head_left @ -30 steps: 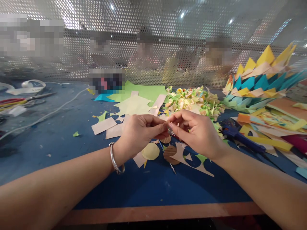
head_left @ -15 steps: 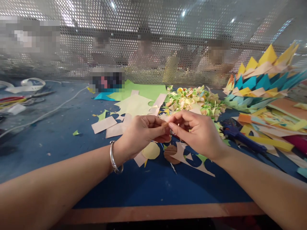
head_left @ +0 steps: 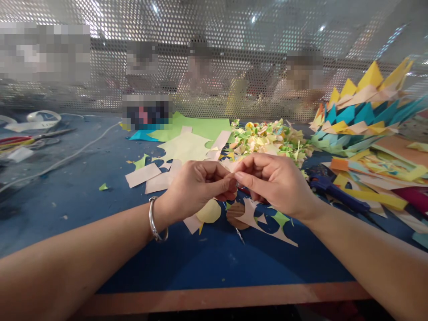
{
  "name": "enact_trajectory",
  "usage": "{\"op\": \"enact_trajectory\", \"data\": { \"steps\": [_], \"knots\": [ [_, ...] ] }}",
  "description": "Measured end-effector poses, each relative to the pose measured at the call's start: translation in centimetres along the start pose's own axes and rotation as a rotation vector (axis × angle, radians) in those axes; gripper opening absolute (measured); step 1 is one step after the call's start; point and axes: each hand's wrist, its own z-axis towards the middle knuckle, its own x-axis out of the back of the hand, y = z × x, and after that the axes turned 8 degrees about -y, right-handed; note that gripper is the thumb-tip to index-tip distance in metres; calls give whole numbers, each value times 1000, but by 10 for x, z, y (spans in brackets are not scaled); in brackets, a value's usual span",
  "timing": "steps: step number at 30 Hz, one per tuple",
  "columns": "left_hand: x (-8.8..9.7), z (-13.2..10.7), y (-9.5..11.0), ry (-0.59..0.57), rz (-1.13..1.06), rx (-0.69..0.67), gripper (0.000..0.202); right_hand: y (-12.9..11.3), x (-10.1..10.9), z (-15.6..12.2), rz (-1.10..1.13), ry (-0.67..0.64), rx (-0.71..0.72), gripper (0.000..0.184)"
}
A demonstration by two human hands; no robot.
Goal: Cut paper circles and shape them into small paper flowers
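My left hand [head_left: 203, 180], with a silver bangle at the wrist, is closed in a pinch. Its fingertips meet those of my right hand [head_left: 270, 183], which is pinched too. Whatever they hold is small and mostly hidden by the fingers; a pale orange edge peeks out below the left fingertips. Under the hands lie a pale yellow paper disc [head_left: 209, 211], a brown round piece [head_left: 238, 215] and a cream paper offcut with round cut-outs [head_left: 267, 225]. A thin silver tool tip [head_left: 240, 236] sticks out beside the brown piece.
Behind the hands are a heap of small curled paper pieces [head_left: 267, 138] and green paper sheets [head_left: 200, 122]. On the right lie a blue glue gun [head_left: 337, 191] and a folded-paper structure [head_left: 364, 109]. Scissors [head_left: 40, 136] and a white cord [head_left: 67, 156] lie left. Perforated metal panel [head_left: 227, 26] stands behind.
Both hands keep their fingertips together, with only slight finger movement. The whole view has shifted a little, so things appear slightly further left.
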Motion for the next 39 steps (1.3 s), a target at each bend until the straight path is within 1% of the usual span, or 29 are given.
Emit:
{"op": "enact_trajectory", "data": {
  "steps": [4,9,12,16,19,21,23,25,28,30,32,35,39],
  "knots": [
    [0,0,-1,-11,-18,-25,15,-1,2,0,53,-3,-19,12],
    [1,1,0,9,-80,5,14,0,5,2,58,22,-5,14],
    [2,1,3,-3,-31,-1,14,0,6,2,64,16,-10,14],
    [0,0,5,-37,60,-51,13,-2,6,0,86,0,-22,14],
    [-1,-1,6,-40,117,-98,14,-3,6,0,90,-16,-27,14],
    [1,-1,7,-43,213,-129,15,-2,6,0,81,-46,-37,13],
    [6,-2,9,-61,380,-136,17,-2,7,0,56,-78,-46,10],
    [13,-2,11,-87,574,-101,17,1,8,1,18,-100,-55,9],
    [23,-1,12,-129,809,17,14,6,9,3,-76,-100,-97,10],
    [29,0,13,-184,890,92,16,10,9,5,-162,-106,-142,11],
    [33,1,14,-219,951,137,21,14,7,6,-262,-122,-169,10],
    [35,-1,16,-226,1050,180,31,16,3,8,-407,-157,-176,11],
    [33,-4,18,-211,1142,220,38,17,-1,10,-507,-197,-207,14]
  ]
}}
